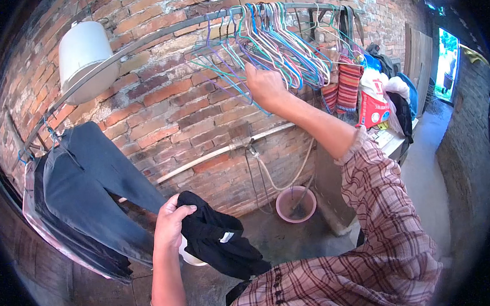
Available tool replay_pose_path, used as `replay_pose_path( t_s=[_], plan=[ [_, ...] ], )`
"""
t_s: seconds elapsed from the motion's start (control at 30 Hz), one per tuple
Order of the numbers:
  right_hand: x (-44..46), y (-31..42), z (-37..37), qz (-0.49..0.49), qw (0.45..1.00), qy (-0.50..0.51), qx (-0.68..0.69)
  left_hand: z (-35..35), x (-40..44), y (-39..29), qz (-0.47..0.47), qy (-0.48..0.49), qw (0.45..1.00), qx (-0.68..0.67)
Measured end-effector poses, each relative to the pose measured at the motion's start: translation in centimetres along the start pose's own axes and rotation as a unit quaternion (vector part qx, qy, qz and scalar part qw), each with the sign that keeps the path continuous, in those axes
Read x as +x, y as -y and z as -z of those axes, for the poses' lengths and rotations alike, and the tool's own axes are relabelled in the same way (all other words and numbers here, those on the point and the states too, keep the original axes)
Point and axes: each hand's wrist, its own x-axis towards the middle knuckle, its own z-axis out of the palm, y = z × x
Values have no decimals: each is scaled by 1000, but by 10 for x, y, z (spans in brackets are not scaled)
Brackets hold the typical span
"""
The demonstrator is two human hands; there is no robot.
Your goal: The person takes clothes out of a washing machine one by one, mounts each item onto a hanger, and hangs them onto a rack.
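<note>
My left hand [169, 222] is closed on a black garment [219, 248] by its upper edge. The cloth hangs in loose folds in front of my body, and a small white label shows on it. Higher up, my right hand [266, 86] is raised to the wire clothes hangers [287, 46], its fingers closed on a hanger at the left side of the bunch. Several hangers in blue, white, green and purple are crowded on a metal rail [164, 31]. My right fingertips are partly hidden behind the hand.
Grey trousers [88, 180] hang with other clothes at the rail's left end. A white bucket [87, 61] hangs against the brick wall [159, 94]. Below a white pipe [201, 156] sits a pink basin [296, 204]. Striped cloth [349, 85] and bags [372, 99] are at right.
</note>
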Motion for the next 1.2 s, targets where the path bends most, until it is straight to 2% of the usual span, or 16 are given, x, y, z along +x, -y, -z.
replay_pose_path(
  t_s=[0.27,0.37,0.47,0.57,0.6,0.83,0.93,1.0,1.1,1.13,1.2],
  plan=[
    [-22,-10,-3,50,998,-21,-16,-8,-4,-1,7,6,1000,13],
    [-29,-8,6,73,997,-7,-34,-7,-1,2,8,12,1000,13],
    [-45,1,16,50,997,29,-42,-7,-3,3,5,23,1000,14],
    [-70,11,32,37,997,63,-10,-10,-4,1,10,25,1000,5],
    [-77,11,38,51,998,35,27,-10,-5,1,13,24,1000,1],
    [-171,21,40,-12,985,95,145,-10,-3,0,5,-2,1000,4],
    [-207,32,61,-38,973,59,220,2,3,5,-15,-3,1000,6],
    [-243,44,70,-102,955,43,274,-2,1,-2,-4,-8,1000,-24],
    [-307,61,65,-198,917,53,343,0,0,-11,-17,0,1000,-13],
    [-324,74,58,-324,821,73,465,-3,-1,-15,-18,3,1000,-15],
    [-329,75,53,-470,619,208,594,-4,2,-18,-28,8,1000,3]
  ],
)
